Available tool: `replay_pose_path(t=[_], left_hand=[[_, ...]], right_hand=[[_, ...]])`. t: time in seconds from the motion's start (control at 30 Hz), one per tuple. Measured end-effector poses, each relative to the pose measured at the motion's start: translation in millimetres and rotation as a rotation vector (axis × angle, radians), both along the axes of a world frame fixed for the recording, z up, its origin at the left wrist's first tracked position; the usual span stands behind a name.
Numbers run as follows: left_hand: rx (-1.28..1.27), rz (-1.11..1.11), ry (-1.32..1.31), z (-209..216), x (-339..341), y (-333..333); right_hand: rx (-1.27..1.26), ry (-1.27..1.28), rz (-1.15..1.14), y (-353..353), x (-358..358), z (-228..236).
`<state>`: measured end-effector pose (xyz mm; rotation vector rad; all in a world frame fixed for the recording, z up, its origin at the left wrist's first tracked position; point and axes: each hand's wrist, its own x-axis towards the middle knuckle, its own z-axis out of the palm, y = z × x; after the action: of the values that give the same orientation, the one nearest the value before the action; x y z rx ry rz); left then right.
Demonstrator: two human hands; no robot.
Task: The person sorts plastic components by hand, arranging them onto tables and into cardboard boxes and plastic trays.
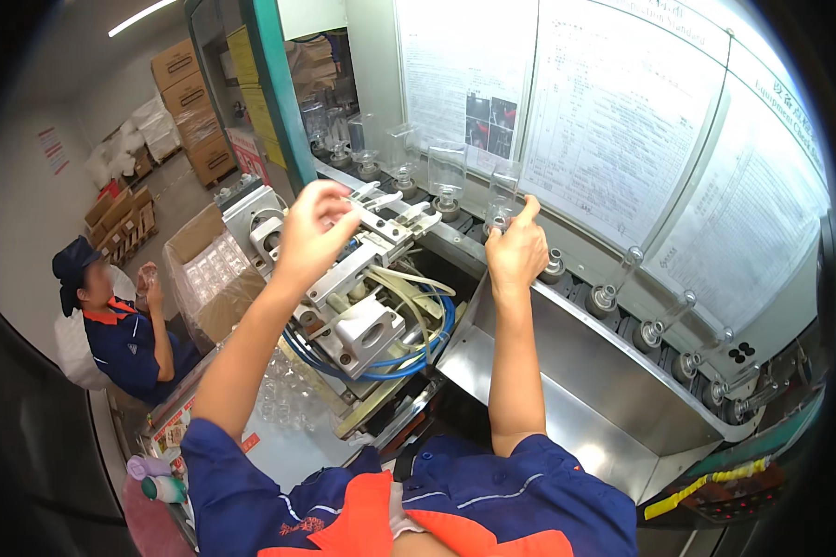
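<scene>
My right hand [518, 249] is closed around the lower end of a narrow clear plastic bottle [503, 186], which stands on the conveyor [464, 247] against the back panel. To its left, wider clear bottles [447, 172] stand upright on round metal holders. My left hand [314, 234] is raised over the left end of a white mechanical clamp unit [381, 227]. Its fingers are loosely curled and slightly blurred, with a gap before the thumb and nothing visible between them. Right of my right hand, slim clear tubes [629, 265] lean from more holders along the conveyor.
A metal chute [567, 362] slopes below the conveyor. Blue hoses [450, 325] loop under the clamp unit. Clear plastic pieces [283, 395] lie on the table at left. Beyond stand a lined carton [190, 237], a seated person [125, 325] and stacked boxes [184, 97].
</scene>
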<state>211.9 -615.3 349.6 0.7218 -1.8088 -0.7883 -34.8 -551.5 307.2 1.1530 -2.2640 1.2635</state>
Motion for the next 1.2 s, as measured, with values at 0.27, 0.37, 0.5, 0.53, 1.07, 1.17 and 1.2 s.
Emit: replay_pose_path(t=[0.27, 0.37, 0.5, 0.53, 1.07, 1.17, 1.2], left_hand=[[0.027, 0.220, -0.645, 15, -106, -68], [0.044, 0.219, -0.707, 6, -126, -76], [0.079, 0.250, -0.737, -5, -147, -86], [0.076, 0.258, -0.738, -9, -148, -92], [0.091, 0.098, -0.090, -18, -142, -112], [0.183, -0.042, 0.080, 19, -99, -72], [0.193, -0.073, 0.159, 28, -71, -57]], right_hand=[[-0.084, -0.095, 0.097, -6, -9, -1], [-0.129, -0.174, 0.167, -5, -15, 1], [-0.184, -0.183, 0.179, -9, -18, -6], [-0.188, -0.185, 0.185, -9, -16, -5], [-0.804, -0.466, 0.700, 17, -1, -9], [-0.759, -0.473, 0.770, 39, 4, -9], [-0.660, -0.421, 0.740, 50, 6, -11]])
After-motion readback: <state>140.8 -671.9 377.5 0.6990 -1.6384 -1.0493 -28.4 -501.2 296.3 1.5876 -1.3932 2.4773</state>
